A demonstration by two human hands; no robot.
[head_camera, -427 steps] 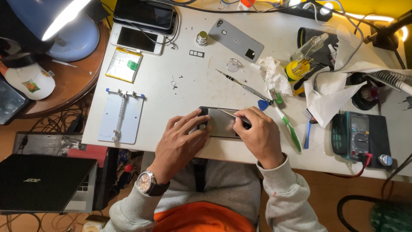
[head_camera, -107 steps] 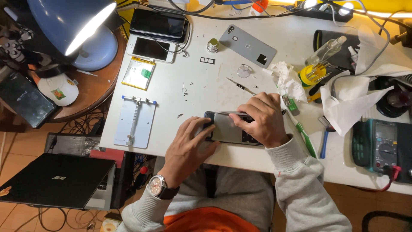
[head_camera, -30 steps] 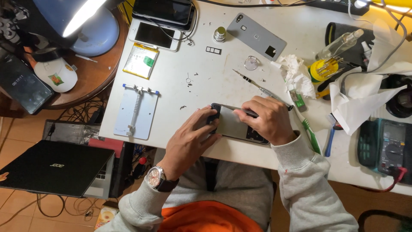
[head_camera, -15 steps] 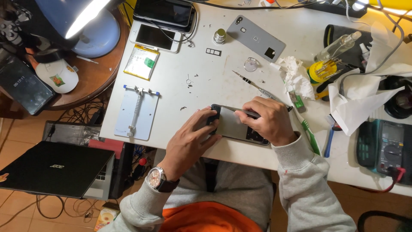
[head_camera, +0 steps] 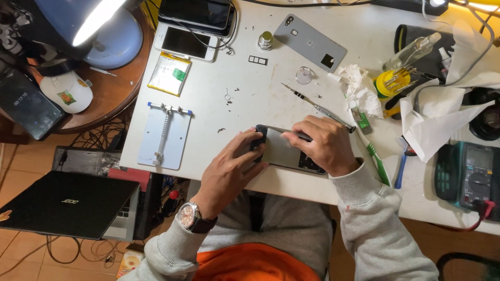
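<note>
Phone [head_camera: 284,152], opened and lying flat near the front edge of the white table [head_camera: 245,109], sits between your hands: your left hand [head_camera: 229,169] grips its left end with curled fingers, and your right hand [head_camera: 323,145] presses over its right half (what the fingertips pinch I cannot tell). Beyond lie a screwdriver [head_camera: 312,106] and a grey back cover [head_camera: 310,41].

white table [head_camera: 245,112] – opened phone [head_camera: 284,153], screwdriver [head_camera: 312,106], holder plate [head_camera: 164,136], multimeter [head_camera: 471,177].
</note>
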